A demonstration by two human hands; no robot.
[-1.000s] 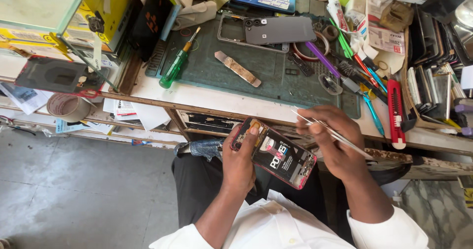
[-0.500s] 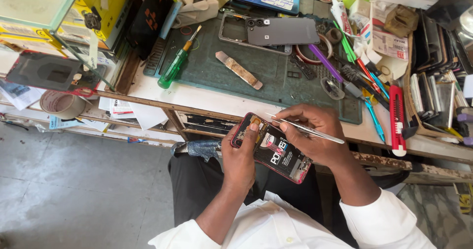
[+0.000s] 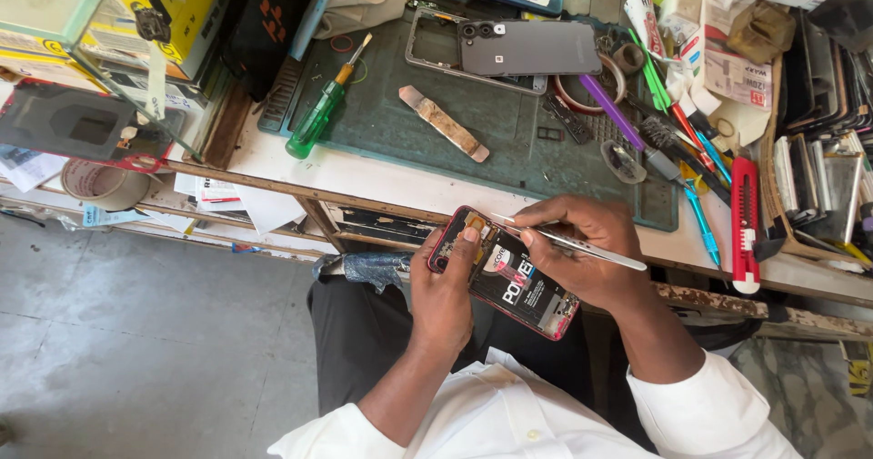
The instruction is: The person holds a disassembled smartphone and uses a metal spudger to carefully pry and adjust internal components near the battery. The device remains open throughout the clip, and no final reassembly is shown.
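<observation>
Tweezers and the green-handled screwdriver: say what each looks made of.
Tweezers in the right hand: probably steel, pale silvery and thin, with a bright sheen. Screwdriver on the mat: translucent green handle, likely plastic; amber collar; slim grey shaft, apparently metal.

Person seen from above; white long-sleeved shirt (image 3: 509, 418) worn, plain cloth, no print visible; both sleeves pushed back from the wrists, forearms bare below them; right sleeve cuff (image 3: 700, 404) bunched in soft folds, sitting to the right of the shirt front; left sleeve edge (image 3: 318, 432) rolled, at the shirt's left side; dark trousers (image 3: 364, 332) directly above the shirt in the view, black or charcoal; left hand (image 3: 446, 286) and right hand (image 3: 582, 250) bare, no rings, watch or gloves seen.
</observation>
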